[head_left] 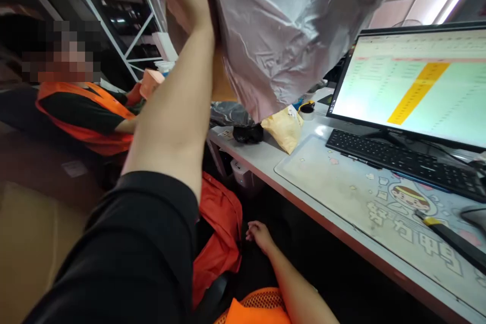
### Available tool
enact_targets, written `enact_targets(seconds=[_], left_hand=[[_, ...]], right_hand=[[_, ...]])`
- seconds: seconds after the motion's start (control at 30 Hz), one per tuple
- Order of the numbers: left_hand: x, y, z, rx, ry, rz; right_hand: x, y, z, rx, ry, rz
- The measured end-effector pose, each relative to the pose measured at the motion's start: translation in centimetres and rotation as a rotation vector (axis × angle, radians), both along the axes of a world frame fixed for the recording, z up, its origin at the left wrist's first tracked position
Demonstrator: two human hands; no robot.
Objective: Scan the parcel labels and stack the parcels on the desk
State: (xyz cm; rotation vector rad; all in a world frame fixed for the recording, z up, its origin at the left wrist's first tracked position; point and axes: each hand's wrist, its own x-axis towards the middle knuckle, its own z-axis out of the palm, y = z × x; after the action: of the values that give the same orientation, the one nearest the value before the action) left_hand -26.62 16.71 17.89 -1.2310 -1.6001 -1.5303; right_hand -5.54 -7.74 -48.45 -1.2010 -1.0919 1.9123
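My left arm reaches up and away, and my left hand (186, 0) is closed on a large silver-grey plastic bag (281, 25) at the top of the view. Part of that grip is cut off by the upper edge. A yellow-brown surface (223, 78) shows beside the bag, just past my forearm; what it belongs to cannot be made out. Low in the middle, my right hand (260, 235) hangs below the desk edge with loosely bent fingers. Nothing is visible in it. Close to it lies red-orange cloth (220, 233).
On the desk (261, 162) are a yellow padded envelope (284, 129), a black plastic bundle (248, 134), a tape roll (307, 110), a keyboard (402, 162), a monitor (413, 81) and a black-and-yellow cutter (451, 238). A person in an orange vest (87, 111) holds a small box (151, 83) at left.
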Motion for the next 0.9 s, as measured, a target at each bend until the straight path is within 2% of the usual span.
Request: enact_targets(seconds=[0.03,0.07,0.1,0.13,0.2,0.3,0.37,0.4,0.47,0.57,0.73,0.83,0.9], left_hand=[[1.9,0.5,-0.1,-0.007,-0.104,0.02],[3.6,0.6,-1.0,-0.033,-0.185,0.037],[5.1,0.5,-2.6,-0.09,-0.21,0.035],[6.2,0.4,-4.9,-0.187,-0.19,0.03],[7.4,0.4,-11.0,-0.358,-0.176,-0.002],[7.1,1.8,-20.5,-0.648,-0.2,-0.066],[6.4,3.6,-24.9,-0.791,-0.21,-0.093],[6.1,4.6,-26.2,-0.842,-0.207,-0.105],[5.7,6.3,-27.3,-0.914,-0.191,-0.121],[5.4,7.8,-27.1,-0.969,-0.159,-0.12],[5.0,7.5,-26.7,-0.977,-0.109,-0.111],[5.1,6.4,-26.2,-0.893,-0.145,-0.081],[5.8,5.2,-25.8,-0.694,-0.132,-0.061]], right_hand=[[0.1,0.1,0.1,0.0,-0.002,-0.003],[0.3,0.2,0.1,0.0,-0.002,-0.006],[0.4,0.4,0.2,0.0,-0.001,-0.01],[0.5,0.6,0.2,0.0,0.001,-0.014],[0.6,0.9,0.2,0.0,0.003,-0.022],[0.5,1.2,0.3,-0.003,0.0,-0.026],[0.3,1.3,0.4,-0.007,-0.008,-0.017],[0.2,1.3,0.5,-0.009,-0.013,-0.011],[0.1,1.3,0.7,-0.012,-0.026,0.0],[0.1,1.3,1.4,-0.018,-0.044,0.004],[2.2,0.7,3.7,-0.032,-0.064,0.047],[6.1,-0.9,7.2,-0.029,-0.06,0.138],[9.7,-2.4,11.2,0.011,-0.04,0.256]])
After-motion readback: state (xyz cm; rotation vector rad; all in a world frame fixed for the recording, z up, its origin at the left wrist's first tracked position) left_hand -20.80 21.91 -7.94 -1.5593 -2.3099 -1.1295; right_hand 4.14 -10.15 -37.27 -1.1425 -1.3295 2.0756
